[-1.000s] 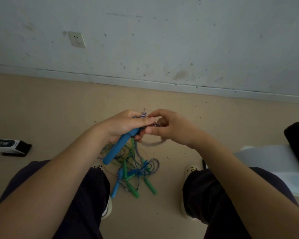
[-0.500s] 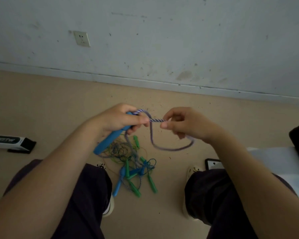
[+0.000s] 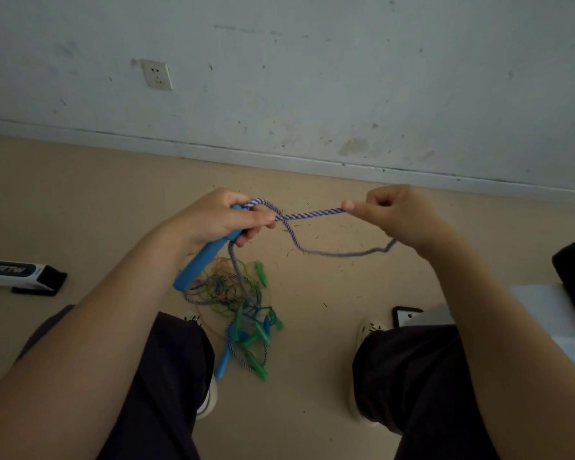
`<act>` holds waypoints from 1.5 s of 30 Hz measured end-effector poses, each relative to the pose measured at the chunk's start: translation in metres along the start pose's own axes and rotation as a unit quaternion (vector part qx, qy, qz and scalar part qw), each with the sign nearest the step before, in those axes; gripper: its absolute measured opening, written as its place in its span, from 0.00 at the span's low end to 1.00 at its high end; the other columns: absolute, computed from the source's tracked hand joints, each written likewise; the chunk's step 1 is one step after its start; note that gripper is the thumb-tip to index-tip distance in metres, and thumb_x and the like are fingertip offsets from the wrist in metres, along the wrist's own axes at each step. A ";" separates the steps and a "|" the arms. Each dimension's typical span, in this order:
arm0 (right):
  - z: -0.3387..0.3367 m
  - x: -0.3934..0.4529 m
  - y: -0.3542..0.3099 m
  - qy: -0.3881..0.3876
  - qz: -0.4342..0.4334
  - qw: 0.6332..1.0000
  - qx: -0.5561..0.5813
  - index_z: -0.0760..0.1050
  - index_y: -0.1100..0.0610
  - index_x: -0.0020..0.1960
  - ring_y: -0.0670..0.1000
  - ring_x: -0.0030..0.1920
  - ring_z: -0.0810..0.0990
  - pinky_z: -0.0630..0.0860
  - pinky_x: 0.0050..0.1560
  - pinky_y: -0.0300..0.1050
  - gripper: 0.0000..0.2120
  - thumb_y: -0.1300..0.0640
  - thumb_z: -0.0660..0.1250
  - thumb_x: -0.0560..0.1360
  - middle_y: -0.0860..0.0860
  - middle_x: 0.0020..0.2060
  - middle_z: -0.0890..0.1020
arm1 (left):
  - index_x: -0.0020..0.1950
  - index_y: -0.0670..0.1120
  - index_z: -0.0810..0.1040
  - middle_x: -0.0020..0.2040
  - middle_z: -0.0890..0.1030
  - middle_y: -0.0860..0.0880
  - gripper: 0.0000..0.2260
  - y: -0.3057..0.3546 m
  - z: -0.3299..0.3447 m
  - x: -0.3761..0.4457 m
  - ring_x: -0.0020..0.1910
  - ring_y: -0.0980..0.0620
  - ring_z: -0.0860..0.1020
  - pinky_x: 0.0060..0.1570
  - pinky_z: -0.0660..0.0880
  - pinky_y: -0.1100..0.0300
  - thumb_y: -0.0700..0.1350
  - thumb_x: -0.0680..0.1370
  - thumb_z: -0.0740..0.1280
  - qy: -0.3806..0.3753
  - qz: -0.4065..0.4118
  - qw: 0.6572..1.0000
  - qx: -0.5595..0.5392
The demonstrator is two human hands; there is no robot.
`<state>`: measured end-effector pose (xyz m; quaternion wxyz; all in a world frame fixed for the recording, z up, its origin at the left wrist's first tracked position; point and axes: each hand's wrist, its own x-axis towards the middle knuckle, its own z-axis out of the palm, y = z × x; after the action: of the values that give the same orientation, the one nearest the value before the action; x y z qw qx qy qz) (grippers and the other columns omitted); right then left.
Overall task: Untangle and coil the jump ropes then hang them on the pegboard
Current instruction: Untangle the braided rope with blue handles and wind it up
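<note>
Gripping blue handle in left hand; right hand pinches striped rope (taut between both). Remaining tangle sits on floor.

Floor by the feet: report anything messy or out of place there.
A tangle of ropes with green and blue handles lies knotted in a heap on the floor between the shoes. Small dark specks of debris are scattered around it.
</note>
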<state>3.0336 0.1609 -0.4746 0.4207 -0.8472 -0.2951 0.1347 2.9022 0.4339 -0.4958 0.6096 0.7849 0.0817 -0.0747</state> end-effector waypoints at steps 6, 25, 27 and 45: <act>0.047 -0.005 -0.008 -0.156 -0.010 0.987 -0.022 0.78 0.50 0.37 0.45 0.26 0.69 0.70 0.28 0.42 0.24 0.28 0.70 0.63 0.43 0.24 0.71 | 0.42 0.49 0.85 0.32 0.79 0.50 0.08 -0.001 0.031 0.002 0.30 0.54 0.75 0.32 0.75 0.62 0.52 0.75 0.74 -0.031 0.002 1.000 -0.003; 0.060 -0.003 -0.020 -0.164 -0.074 0.983 -0.030 0.79 0.49 0.40 0.42 0.28 0.67 0.67 0.33 0.38 0.11 0.46 0.67 0.77 0.44 0.27 0.72 | 0.41 0.50 0.86 0.32 0.79 0.48 0.07 0.005 0.037 0.002 0.29 0.53 0.75 0.32 0.74 0.60 0.47 0.79 0.71 -0.023 -0.006 1.000 0.015; 0.052 -0.002 -0.019 -0.148 -0.086 0.984 -0.041 0.78 0.49 0.38 0.42 0.28 0.67 0.67 0.32 0.35 0.13 0.47 0.65 0.79 0.42 0.26 0.72 | 0.42 0.49 0.86 0.33 0.80 0.48 0.07 0.008 0.028 0.002 0.30 0.52 0.75 0.33 0.75 0.61 0.47 0.78 0.72 -0.029 -0.011 0.999 0.011; 0.030 -0.003 -0.016 -0.103 -0.058 0.988 -0.095 0.76 0.52 0.40 0.40 0.28 0.70 0.70 0.33 0.34 0.14 0.48 0.61 0.81 0.44 0.29 0.73 | 0.45 0.50 0.87 0.34 0.82 0.51 0.07 0.004 0.020 0.008 0.32 0.55 0.78 0.36 0.76 0.66 0.51 0.78 0.72 -0.013 -0.022 0.998 0.050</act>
<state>3.0107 0.1855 -0.4799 0.3133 -0.8463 -0.3970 0.1676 2.9107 0.4139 -0.4988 0.5687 0.8114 0.0872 -0.1027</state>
